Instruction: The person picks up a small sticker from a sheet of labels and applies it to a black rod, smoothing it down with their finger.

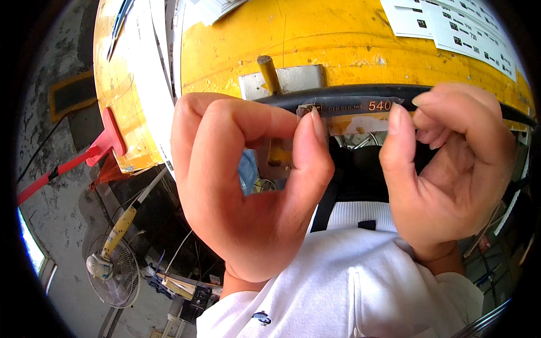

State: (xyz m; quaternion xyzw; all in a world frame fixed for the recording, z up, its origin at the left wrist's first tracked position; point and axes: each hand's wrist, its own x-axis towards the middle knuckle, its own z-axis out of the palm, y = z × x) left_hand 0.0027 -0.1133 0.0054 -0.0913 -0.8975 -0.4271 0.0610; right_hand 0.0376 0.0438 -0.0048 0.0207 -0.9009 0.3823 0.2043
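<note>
A clear decal strip with dark and orange print lies stretched between my two hands, in front of a long black tube. My left hand pinches the strip's left end between thumb and forefinger. At the right end, my right hand has its thumb on the strip, with the fingers curled behind. Whether the strip touches the tube I cannot tell. Behind the tube, a metal plate with a worn upright peg sits at the table's near edge.
Sheets of printed labels lie at the far right of the yellow table. White strips and a slim blue tool lie at its left. Beyond that edge are a red T-shaped handle and a fan.
</note>
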